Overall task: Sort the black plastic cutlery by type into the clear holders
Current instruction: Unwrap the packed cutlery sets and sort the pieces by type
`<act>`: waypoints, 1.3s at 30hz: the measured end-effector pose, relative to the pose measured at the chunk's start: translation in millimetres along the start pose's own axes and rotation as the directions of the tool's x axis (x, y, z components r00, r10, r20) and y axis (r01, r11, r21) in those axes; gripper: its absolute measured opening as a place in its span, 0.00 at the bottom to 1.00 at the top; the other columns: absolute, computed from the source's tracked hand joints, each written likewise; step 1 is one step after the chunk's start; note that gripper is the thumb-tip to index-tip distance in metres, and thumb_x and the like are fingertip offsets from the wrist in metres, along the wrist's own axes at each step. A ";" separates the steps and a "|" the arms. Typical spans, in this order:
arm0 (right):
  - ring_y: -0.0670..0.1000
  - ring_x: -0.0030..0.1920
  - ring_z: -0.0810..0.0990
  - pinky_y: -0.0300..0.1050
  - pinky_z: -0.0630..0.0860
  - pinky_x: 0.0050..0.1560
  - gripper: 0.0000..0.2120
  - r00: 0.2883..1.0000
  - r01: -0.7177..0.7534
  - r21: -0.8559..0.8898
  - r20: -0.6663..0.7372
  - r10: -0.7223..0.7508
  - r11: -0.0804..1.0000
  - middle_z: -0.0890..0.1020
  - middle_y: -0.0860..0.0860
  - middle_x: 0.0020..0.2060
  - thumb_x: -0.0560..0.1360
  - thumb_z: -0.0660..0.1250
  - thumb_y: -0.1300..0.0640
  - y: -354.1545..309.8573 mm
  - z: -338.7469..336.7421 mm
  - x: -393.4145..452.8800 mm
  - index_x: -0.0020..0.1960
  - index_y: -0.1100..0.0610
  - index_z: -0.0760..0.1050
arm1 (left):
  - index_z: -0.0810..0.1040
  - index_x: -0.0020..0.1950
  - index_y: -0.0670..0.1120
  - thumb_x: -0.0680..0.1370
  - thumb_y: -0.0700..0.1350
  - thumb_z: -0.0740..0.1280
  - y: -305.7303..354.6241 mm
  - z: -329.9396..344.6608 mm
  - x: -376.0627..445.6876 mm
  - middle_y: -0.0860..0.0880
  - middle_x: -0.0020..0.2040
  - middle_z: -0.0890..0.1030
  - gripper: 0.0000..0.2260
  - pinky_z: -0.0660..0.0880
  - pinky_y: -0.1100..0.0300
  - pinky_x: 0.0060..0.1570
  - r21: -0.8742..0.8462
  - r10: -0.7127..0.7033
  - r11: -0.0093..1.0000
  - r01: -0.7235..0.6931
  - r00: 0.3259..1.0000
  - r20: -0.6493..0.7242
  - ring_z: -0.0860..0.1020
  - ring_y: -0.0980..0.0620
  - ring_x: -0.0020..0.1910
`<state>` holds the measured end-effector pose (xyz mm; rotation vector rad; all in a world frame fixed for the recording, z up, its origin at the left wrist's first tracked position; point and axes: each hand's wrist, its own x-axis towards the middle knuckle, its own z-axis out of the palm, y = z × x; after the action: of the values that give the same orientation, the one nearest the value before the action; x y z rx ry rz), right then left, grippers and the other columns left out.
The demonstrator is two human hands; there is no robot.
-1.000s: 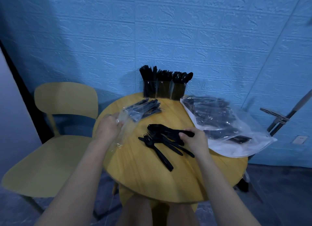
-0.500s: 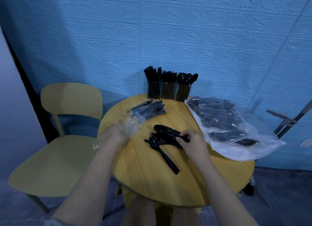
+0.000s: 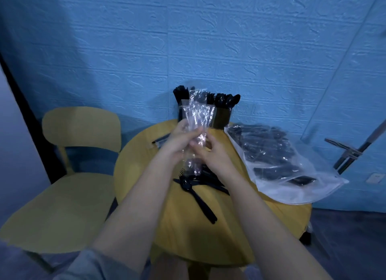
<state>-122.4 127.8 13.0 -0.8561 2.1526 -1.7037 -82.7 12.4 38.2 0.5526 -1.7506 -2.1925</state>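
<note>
My left hand [image 3: 181, 141] and right hand [image 3: 211, 152] both grip an empty clear wrapper [image 3: 197, 116] (upright) above loose black cutlery [image 3: 200, 185].

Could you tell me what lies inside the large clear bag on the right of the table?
The large clear bag holds a heap of black plastic cutlery. Crinkled plastic and glare hide which types they are and how many.

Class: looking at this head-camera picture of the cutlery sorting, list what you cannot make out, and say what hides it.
- Holders, head view: left part hidden behind the raised clear wrapper.
- Loose cutlery on the table: part covered by the right hand and forearm.
- Big bag: contents blurred by crinkled plastic.
- Small pack: mostly behind the left hand.
</note>
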 end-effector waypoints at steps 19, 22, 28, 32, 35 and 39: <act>0.56 0.41 0.78 0.42 0.72 0.34 0.14 0.913 -0.407 -0.572 -0.228 0.338 0.712 0.79 0.60 0.49 0.75 0.61 0.61 47.3 -62.2 125.6 0.59 0.66 0.72 | 0.73 0.68 0.45 0.78 0.38 0.65 -49.7 -37.2 90.0 0.47 0.65 0.76 0.18 0.69 0.61 0.58 0.820 0.260 0.565 -0.093 0.963 -0.070 0.75 0.50 0.62; 0.60 0.55 0.78 0.51 0.77 0.51 0.30 0.924 -0.380 -0.603 -0.213 0.318 0.701 0.77 0.61 0.57 0.76 0.67 0.49 55.7 -57.3 130.4 0.70 0.64 0.63 | 0.72 0.68 0.46 0.78 0.36 0.63 -56.3 -36.7 91.5 0.48 0.63 0.77 0.18 0.68 0.65 0.54 0.823 0.256 0.555 -0.119 0.966 -0.032 0.76 0.52 0.59; 0.55 0.64 0.71 0.50 0.70 0.65 0.26 0.989 -0.005 -0.834 -0.087 -0.122 0.552 0.75 0.55 0.63 0.76 0.61 0.38 46.4 -26.4 115.0 0.65 0.56 0.71 | 0.71 0.69 0.51 0.77 0.39 0.67 -55.9 -42.7 87.4 0.48 0.67 0.72 0.21 0.68 0.54 0.62 0.939 0.405 0.331 -0.097 0.913 -0.048 0.69 0.48 0.66; 0.55 0.49 0.79 0.48 0.77 0.50 0.21 0.991 -0.002 -0.824 0.075 0.113 0.567 0.80 0.54 0.49 0.74 0.64 0.45 53.3 5.4 108.5 0.62 0.56 0.71 | 0.66 0.72 0.51 0.76 0.44 0.68 -56.7 -49.9 87.7 0.47 0.68 0.70 0.25 0.67 0.53 0.63 0.987 0.322 0.158 0.012 0.945 -0.063 0.67 0.47 0.66; 0.57 0.50 0.79 0.48 0.78 0.48 0.17 0.993 -0.054 -0.852 0.007 0.115 0.520 0.80 0.56 0.51 0.75 0.63 0.57 56.0 5.3 110.5 0.63 0.57 0.71 | 0.67 0.71 0.50 0.77 0.39 0.67 -56.5 -52.7 89.2 0.45 0.65 0.73 0.24 0.71 0.52 0.59 0.977 0.302 0.213 -0.011 0.952 -0.055 0.72 0.45 0.63; 0.58 0.50 0.80 0.46 0.74 0.43 0.15 0.987 -0.125 -0.809 -0.162 -0.013 0.575 0.81 0.58 0.50 0.79 0.60 0.50 55.0 -16.6 112.6 0.60 0.58 0.73 | 0.71 0.69 0.47 0.77 0.37 0.63 -52.3 -57.0 87.9 0.44 0.60 0.78 0.20 0.76 0.54 0.54 0.946 0.382 0.317 -0.062 0.922 -0.067 0.77 0.46 0.56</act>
<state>-235.9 81.5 -17.8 -0.8289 3.0801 -0.6377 -133.4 -64.3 -34.3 0.7160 -2.5851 -0.6063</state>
